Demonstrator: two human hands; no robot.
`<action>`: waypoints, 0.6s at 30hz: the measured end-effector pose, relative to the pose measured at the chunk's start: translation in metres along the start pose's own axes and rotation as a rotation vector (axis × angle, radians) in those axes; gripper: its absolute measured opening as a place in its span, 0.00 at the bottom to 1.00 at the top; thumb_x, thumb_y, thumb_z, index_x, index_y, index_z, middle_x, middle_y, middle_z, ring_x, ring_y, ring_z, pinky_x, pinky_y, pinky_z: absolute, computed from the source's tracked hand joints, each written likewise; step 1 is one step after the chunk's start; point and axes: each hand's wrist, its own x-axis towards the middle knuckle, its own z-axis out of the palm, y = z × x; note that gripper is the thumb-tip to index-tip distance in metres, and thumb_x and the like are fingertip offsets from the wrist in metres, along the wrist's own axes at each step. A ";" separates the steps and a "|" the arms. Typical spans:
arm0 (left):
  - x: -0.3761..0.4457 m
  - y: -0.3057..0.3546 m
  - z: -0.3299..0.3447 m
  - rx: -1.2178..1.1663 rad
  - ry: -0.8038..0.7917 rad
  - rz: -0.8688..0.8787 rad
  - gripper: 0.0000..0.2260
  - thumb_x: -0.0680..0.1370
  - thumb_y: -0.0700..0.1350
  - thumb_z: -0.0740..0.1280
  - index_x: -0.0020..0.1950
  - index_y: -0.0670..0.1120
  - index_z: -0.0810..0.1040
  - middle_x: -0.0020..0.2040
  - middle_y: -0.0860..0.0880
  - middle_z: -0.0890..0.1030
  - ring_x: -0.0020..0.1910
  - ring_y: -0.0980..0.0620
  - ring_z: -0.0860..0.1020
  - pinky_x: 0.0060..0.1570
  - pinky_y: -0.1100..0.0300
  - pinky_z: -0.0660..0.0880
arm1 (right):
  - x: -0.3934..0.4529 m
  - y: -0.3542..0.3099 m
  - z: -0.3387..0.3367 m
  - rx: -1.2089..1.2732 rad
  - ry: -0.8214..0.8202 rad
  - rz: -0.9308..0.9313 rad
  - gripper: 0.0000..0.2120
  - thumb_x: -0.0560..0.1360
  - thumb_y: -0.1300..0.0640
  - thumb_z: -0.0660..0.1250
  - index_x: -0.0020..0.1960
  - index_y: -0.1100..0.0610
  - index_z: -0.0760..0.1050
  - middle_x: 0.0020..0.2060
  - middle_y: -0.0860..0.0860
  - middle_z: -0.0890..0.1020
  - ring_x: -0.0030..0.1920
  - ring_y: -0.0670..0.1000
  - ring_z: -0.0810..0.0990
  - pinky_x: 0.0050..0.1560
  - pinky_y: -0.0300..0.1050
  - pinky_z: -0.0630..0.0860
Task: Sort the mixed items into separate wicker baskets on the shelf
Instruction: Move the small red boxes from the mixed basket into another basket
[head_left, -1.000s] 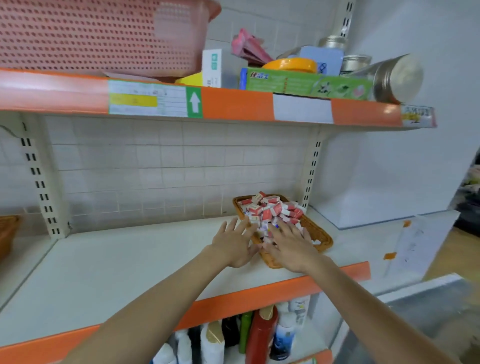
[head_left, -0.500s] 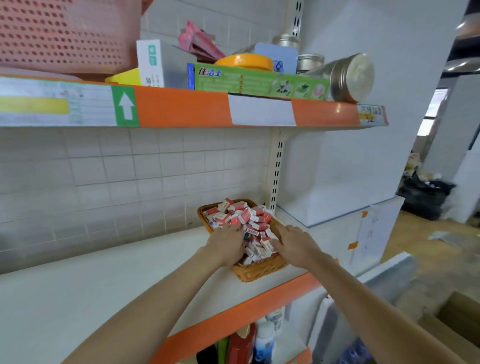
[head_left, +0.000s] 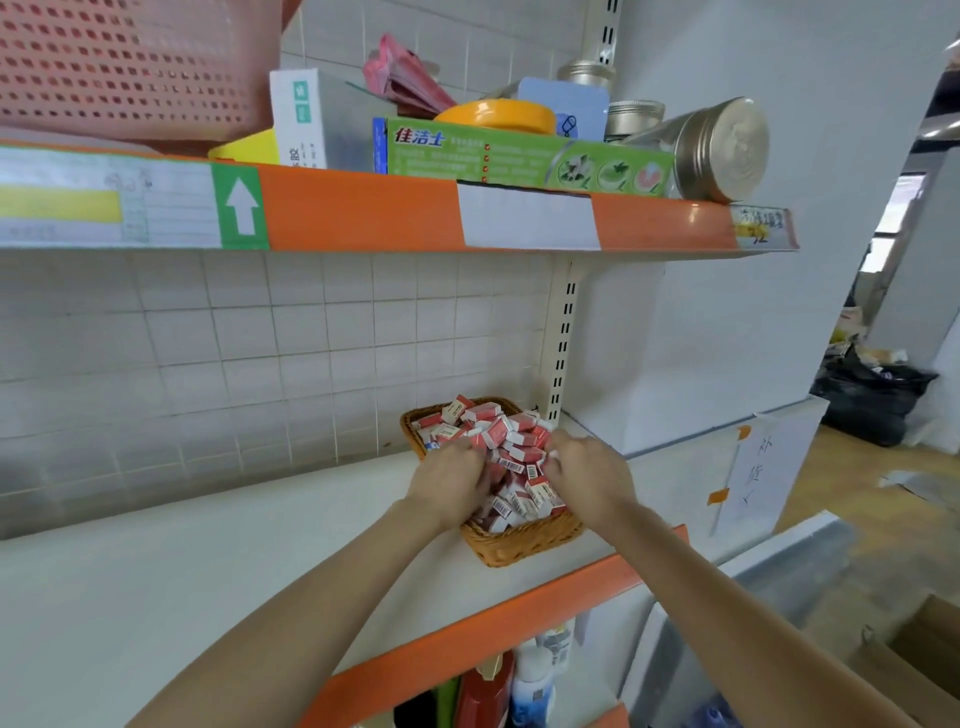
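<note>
A wicker basket (head_left: 519, 545) stands at the right end of the white shelf (head_left: 208, 561), heaped with several small red-and-white boxes (head_left: 498, 431). Both my hands are inside it. My left hand (head_left: 452, 480) digs into the left side of the pile with its fingers curled around boxes. My right hand (head_left: 589, 478) does the same on the right side, fingers curled into the boxes. The fingertips of both hands are buried in the heap.
The upper shelf carries a pink plastic basket (head_left: 130, 67), a green carton (head_left: 519, 156) and metal tins (head_left: 727, 150). Bottles (head_left: 530, 680) stand on the shelf below. A black bag (head_left: 872, 400) and a cardboard box (head_left: 919, 649) are on the floor at right.
My hands went from lying flat at the basket's front edge to reaching into the pile and curling around boxes. The view has swung right and closer.
</note>
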 end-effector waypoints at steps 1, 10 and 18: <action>-0.003 -0.001 -0.004 -0.025 0.025 -0.009 0.12 0.82 0.48 0.56 0.53 0.41 0.75 0.52 0.44 0.76 0.47 0.46 0.76 0.44 0.55 0.73 | -0.002 -0.004 -0.003 0.054 0.030 -0.022 0.12 0.80 0.59 0.56 0.61 0.58 0.72 0.44 0.54 0.81 0.42 0.53 0.78 0.38 0.41 0.67; -0.069 -0.037 -0.045 -0.150 0.085 -0.264 0.13 0.82 0.48 0.59 0.56 0.40 0.77 0.53 0.43 0.76 0.51 0.43 0.77 0.46 0.57 0.69 | -0.021 -0.068 -0.005 0.396 -0.034 -0.236 0.11 0.79 0.59 0.58 0.60 0.58 0.72 0.40 0.55 0.80 0.41 0.56 0.78 0.37 0.44 0.66; -0.155 -0.100 -0.081 -0.141 0.097 -0.421 0.10 0.81 0.45 0.62 0.53 0.40 0.79 0.52 0.45 0.80 0.52 0.45 0.78 0.48 0.58 0.72 | -0.044 -0.161 -0.001 0.507 -0.160 -0.394 0.13 0.80 0.56 0.60 0.62 0.57 0.74 0.57 0.55 0.80 0.54 0.55 0.78 0.50 0.46 0.74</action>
